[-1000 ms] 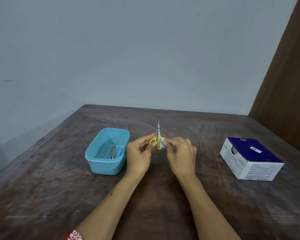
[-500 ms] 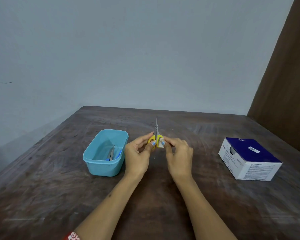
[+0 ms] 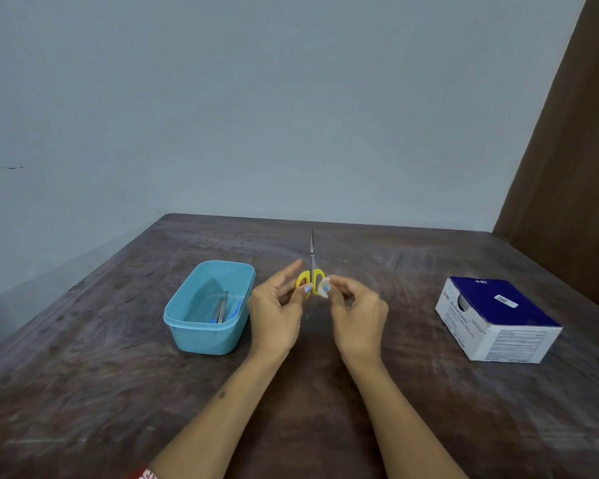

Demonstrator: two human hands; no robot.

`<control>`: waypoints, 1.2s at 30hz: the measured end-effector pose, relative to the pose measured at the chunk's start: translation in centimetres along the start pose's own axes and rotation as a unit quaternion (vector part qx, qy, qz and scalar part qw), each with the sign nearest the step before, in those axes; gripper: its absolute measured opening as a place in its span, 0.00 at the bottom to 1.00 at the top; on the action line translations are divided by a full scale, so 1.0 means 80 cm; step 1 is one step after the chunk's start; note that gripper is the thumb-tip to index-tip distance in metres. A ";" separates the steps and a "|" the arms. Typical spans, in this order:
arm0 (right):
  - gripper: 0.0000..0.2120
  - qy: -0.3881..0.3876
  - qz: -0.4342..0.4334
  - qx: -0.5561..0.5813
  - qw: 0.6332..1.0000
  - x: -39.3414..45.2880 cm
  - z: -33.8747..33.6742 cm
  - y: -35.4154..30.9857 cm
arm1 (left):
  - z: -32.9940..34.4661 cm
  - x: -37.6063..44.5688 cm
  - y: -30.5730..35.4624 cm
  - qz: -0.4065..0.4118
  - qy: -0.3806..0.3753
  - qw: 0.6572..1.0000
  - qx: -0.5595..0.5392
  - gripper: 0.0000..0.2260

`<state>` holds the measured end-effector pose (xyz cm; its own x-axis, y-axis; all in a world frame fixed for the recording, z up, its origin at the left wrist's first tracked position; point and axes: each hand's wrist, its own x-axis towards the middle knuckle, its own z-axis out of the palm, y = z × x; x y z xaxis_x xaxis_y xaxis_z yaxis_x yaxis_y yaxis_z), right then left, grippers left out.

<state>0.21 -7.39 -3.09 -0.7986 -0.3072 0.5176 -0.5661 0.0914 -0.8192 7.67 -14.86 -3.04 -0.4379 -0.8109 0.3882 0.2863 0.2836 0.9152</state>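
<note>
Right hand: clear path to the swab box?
Probably yes: only bare table lies between the right hand and the box. But it pinches a wipe, so it isn't free.

Dark scuffed wooden table [image 3: 83, 392], light blue plastic tub [image 3: 201, 337] resting left of centre, blue-and-white box of alcohol swabs [image 3: 498, 305] lying well apart at right

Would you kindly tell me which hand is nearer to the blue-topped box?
The right. The right hand, pinching a white wipe, is left of the box, apart from it; the left hand, gripping the scissors, is farther away.
</note>
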 end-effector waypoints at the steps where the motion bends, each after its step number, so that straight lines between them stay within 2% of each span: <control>1: 0.08 0.046 -0.025 -0.003 0.999 0.000 -0.001 -0.001 | 0.000 0.001 -0.002 -0.008 0.006 1.000 0.010 0.17; 3: 0.07 0.113 -0.096 -0.006 0.989 0.002 -0.002 -0.001 | 0.001 0.001 -0.004 -0.020 0.012 1.000 0.017 0.14; 4: 0.06 0.121 -0.136 -0.018 0.983 0.002 -0.002 -0.001 | 0.001 0.001 -0.003 -0.024 0.007 0.999 0.019 0.13; 8: 0.08 0.080 -0.219 -0.072 0.970 0.003 0.004 0.006 | 0.004 -0.003 0.004 -0.048 -0.057 0.997 -0.021 0.11; 12: 0.09 0.062 -0.217 -0.099 0.969 0.003 0.006 0.010 | 0.005 -0.004 0.004 -0.054 -0.077 0.994 -0.056 0.14; 19: 0.09 0.033 -0.202 -0.117 0.972 -0.006 0.009 -0.001 | 0.004 0.000 0.005 -0.070 -0.031 0.991 -0.107 0.12; 25: 0.10 0.047 -0.185 -0.128 0.973 -0.002 0.003 0.001 | 0.005 -0.002 0.005 -0.077 -0.052 0.991 -0.093 0.11; 28: 0.05 0.043 -0.180 -0.113 0.976 -0.005 0.004 -0.003 | 0.004 -0.002 0.009 -0.072 -0.049 0.990 -0.113 0.11; 32: 0.03 0.034 -0.172 -0.105 0.979 -0.007 0.006 -0.004 | 0.004 -0.003 0.012 -0.073 -0.048 0.988 -0.126 0.12; 36: 0.07 0.057 -0.173 -0.122 0.976 -0.003 0.003 0.001 | 0.006 -0.006 0.013 -0.078 -0.079 0.987 -0.115 0.13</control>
<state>0.37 -7.51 -3.31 -0.5612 -0.2536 0.7879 -0.8262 0.2279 -0.5152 7.74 -13.94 -2.24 -0.6144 -0.7402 0.2733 0.3822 0.0238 0.9238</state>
